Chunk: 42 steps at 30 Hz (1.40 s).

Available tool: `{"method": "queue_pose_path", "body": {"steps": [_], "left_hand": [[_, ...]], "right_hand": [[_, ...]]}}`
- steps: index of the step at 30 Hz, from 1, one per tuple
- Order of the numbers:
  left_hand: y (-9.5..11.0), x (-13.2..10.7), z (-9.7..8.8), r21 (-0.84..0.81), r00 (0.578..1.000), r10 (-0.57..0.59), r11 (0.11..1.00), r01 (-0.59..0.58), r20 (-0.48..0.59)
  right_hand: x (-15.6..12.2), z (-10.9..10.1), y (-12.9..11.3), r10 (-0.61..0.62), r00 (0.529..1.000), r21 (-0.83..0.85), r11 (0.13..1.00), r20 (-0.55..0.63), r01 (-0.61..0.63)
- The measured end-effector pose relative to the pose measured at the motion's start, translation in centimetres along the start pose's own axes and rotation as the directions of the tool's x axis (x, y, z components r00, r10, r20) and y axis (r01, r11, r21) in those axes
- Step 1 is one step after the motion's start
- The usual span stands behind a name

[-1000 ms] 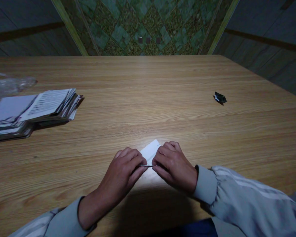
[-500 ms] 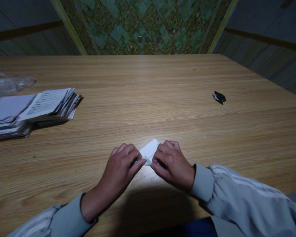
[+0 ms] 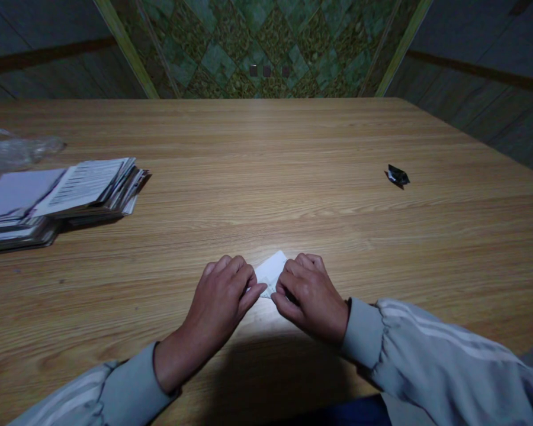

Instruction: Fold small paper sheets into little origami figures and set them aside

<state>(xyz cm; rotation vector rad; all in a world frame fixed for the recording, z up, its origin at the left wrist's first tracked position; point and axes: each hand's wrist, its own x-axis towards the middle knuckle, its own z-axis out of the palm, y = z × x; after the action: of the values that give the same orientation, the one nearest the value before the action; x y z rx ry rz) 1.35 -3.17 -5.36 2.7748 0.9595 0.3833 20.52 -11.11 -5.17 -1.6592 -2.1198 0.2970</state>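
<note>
A small white folded piece of paper (image 3: 272, 271) lies on the wooden table (image 3: 266, 177) near its front edge, lit brightly. My left hand (image 3: 222, 296) pinches its left side with curled fingers. My right hand (image 3: 308, 293) grips its right side, fingers bent over the paper. Only a white corner shows between the two hands; the remainder is hidden under the fingers. Both wrists wear grey sleeves with pale stripes.
A stack of printed papers (image 3: 57, 198) sits at the left of the table, with crumpled clear plastic (image 3: 13, 151) behind it. A small dark folded paper figure (image 3: 397, 176) lies at the right. A green patterned floor shows beyond the far edge.
Both hands have pressed the paper down and drawn closer together; less white paper shows between them than a second ago.
</note>
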Motion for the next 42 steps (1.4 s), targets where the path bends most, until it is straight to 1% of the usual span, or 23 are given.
{"method": "queue_pose_path", "body": {"steps": [5, 12, 20, 23, 28, 30, 37, 42], "left_hand": [[0.2, 0.2, 0.0, 0.057, 1.000, -0.001, 0.998, 0.001, 0.000], [0.1, 0.1, 0.0, 0.083, 1.000, 0.017, 0.996, -0.015, -0.013], [0.0, 0.1, -0.2, 0.135, 0.999, 0.021, 0.991, -0.016, -0.034], [0.0, 0.0, -0.1, 0.168, 0.999, 0.032, 0.985, -0.026, -0.035], [-0.1, 0.1, 0.0, 0.194, 0.998, 0.050, 0.980, -0.041, -0.040], [-0.1, 0.2, 0.0, 0.190, 0.998, 0.052, 0.981, -0.044, -0.035], [-0.2, 0.1, 0.1, 0.191, 0.999, 0.040, 0.981, -0.032, -0.036], [-0.2, 0.2, 0.2, 0.219, 0.999, 0.037, 0.975, -0.030, -0.028]], "right_hand": [[0.1, 0.2, -0.2, 0.004, 1.000, -0.093, 0.996, 0.002, -0.004], [0.1, 0.3, -0.2, -0.002, 1.000, -0.124, 0.992, 0.000, 0.002], [0.0, 0.7, -0.3, -0.041, 0.999, -0.191, 0.981, -0.030, 0.035], [-0.1, 0.5, -0.2, -0.035, 0.999, -0.161, 0.986, -0.015, 0.032], [-0.1, -0.6, 0.2, -0.029, 0.999, -0.001, 1.000, 0.044, 0.029], [-0.1, -0.8, 0.2, -0.021, 0.999, 0.014, 1.000, 0.046, 0.021], [0.1, 0.0, 0.1, 0.000, 1.000, -0.070, 0.998, 0.011, 0.001], [0.3, 0.5, 0.0, -0.019, 1.000, -0.152, 0.988, 0.002, 0.019]]}}
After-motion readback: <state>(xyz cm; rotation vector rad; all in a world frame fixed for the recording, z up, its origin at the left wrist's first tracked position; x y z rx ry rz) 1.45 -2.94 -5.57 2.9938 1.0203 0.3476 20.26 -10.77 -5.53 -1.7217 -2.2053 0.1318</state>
